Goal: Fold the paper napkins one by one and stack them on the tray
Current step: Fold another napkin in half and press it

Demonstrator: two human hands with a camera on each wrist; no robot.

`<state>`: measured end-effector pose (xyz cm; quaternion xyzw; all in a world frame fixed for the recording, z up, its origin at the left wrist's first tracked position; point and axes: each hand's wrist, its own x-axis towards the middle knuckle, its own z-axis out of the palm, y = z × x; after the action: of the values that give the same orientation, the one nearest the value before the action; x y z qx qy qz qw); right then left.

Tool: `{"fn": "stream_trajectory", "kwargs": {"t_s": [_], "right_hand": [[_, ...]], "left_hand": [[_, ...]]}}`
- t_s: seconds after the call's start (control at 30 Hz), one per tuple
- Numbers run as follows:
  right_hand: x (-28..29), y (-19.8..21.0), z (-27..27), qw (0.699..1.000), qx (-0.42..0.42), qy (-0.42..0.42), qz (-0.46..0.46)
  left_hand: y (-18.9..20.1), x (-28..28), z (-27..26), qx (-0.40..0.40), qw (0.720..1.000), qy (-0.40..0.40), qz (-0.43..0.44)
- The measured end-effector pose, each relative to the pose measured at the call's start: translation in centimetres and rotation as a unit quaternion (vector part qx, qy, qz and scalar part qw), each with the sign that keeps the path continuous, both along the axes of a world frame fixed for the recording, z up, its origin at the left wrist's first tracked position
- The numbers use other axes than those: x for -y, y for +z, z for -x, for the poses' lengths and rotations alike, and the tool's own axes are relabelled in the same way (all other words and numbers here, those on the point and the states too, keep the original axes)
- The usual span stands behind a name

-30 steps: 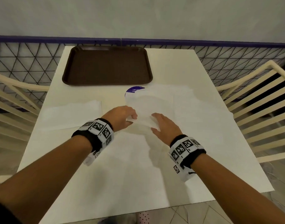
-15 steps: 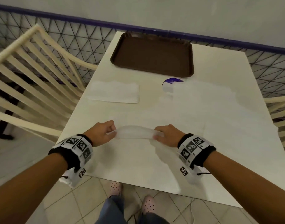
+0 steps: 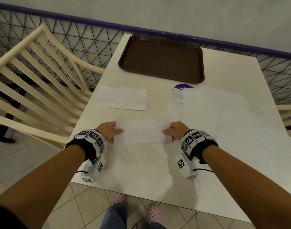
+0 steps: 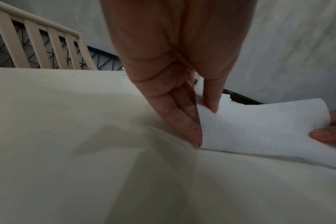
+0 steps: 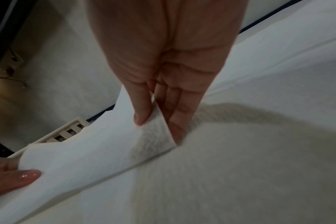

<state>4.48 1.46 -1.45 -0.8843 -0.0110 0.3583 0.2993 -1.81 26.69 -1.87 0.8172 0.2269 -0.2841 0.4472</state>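
Note:
A white paper napkin (image 3: 141, 131) lies stretched across the near middle of the white table (image 3: 141, 166), its near edge touching the surface. My left hand (image 3: 116, 132) pinches its left end, thumb on top and fingers beneath, as the left wrist view shows with the napkin (image 4: 259, 125) held at my left hand (image 4: 206, 121). My right hand (image 3: 168, 132) pinches the right end the same way; the right wrist view has the napkin (image 5: 98, 148) under the thumb of my right hand (image 5: 155, 121). The brown tray (image 3: 161, 59) sits bare at the far edge.
A folded napkin (image 3: 122, 98) lies left of centre. Flat unfolded napkins (image 3: 212, 109) cover the right side, partly over a purple round sticker (image 3: 181, 88). Cream slatted chairs (image 3: 34, 80) stand on both sides, and a wire-mesh fence (image 3: 75, 38) runs behind the table.
The napkin, bunched and lifted between my hands half a second ago, now spreads out flat and wide. My hands have moved further apart. The head view has shifted slightly.

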Motion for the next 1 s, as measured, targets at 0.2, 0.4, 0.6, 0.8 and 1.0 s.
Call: {"fn": "stream_trajectory", "kwargs": {"t_s": [0.2, 0.4, 0.6, 0.8, 1.0], "right_hand": [[-0.1, -0.7, -0.6, 0.999, 0.018, -0.008, 0.026], [-0.3, -0.5, -0.9, 0.999, 0.019, -0.013, 0.048], [-0.6, -0.7, -1.3, 0.997, 0.027, 0.013, 0.069], [-0.6, -1.1, -1.4, 0.996, 0.029, 0.021, 0.087], [-0.7, -1.0, -1.3, 0.996, 0.028, 0.016, 0.084]], "left_hand": [[-0.7, -0.4, -0.7, -0.019, 0.999, 0.006, -0.035], [-0.5, -0.2, -0.8, -0.014, 0.994, -0.021, -0.107], [-0.2, -0.1, -0.8, -0.021, 0.986, -0.046, -0.161], [1.2, 1.9, -0.3, 0.069, 0.972, -0.051, -0.220], [0.6, 4.8, 0.1, 0.142, 0.839, -0.334, -0.406]]}}
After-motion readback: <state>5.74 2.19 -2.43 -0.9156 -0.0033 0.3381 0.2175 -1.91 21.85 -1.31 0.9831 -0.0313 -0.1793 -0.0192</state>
